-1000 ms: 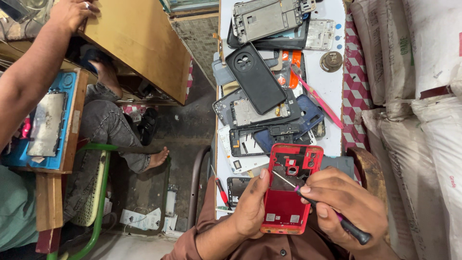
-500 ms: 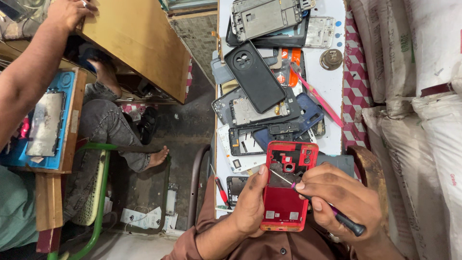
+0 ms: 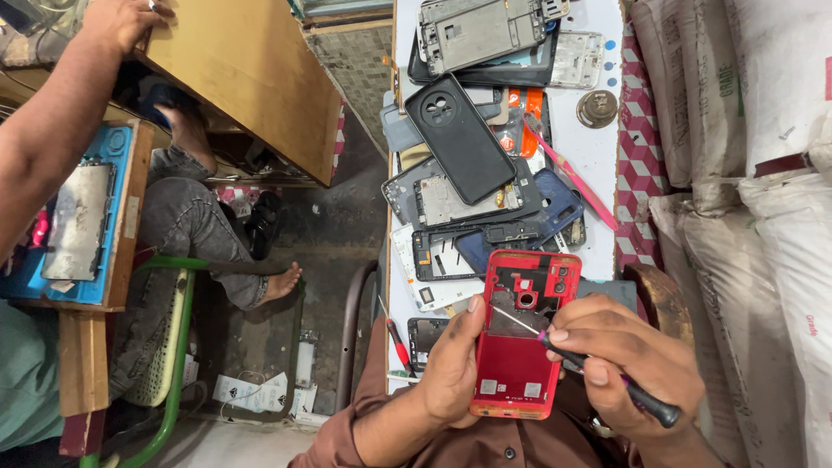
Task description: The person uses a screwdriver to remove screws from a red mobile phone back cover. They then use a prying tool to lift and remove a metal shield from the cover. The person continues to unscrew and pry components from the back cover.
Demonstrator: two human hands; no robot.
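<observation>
My left hand (image 3: pixel 452 364) grips the left edge of a red phone frame (image 3: pixel 518 360), inner side up, held over my lap at the near end of the white table (image 3: pixel 594 156). My right hand (image 3: pixel 628 351) holds a thin screwdriver (image 3: pixel 598 368) with a dark handle; its metal tip rests on the upper middle of the red frame, near the camera opening. Both thumbs lie against the frame's sides.
The table holds a pile of phone parts: a black back cover (image 3: pixel 459 139), a blue frame (image 3: pixel 555 204), grey mid-frames (image 3: pixel 481 30), a pink pry tool (image 3: pixel 572 173), a red-handled screwdriver (image 3: pixel 397 338). Sacks (image 3: pixel 745 173) stand at right. Another person (image 3: pixel 61 113) sits at left by a wooden desk (image 3: pixel 251 69).
The red frame has shifted slightly in my left hand and the screwdriver tip has moved a little on its upper part. The other person's arm stays on the desk.
</observation>
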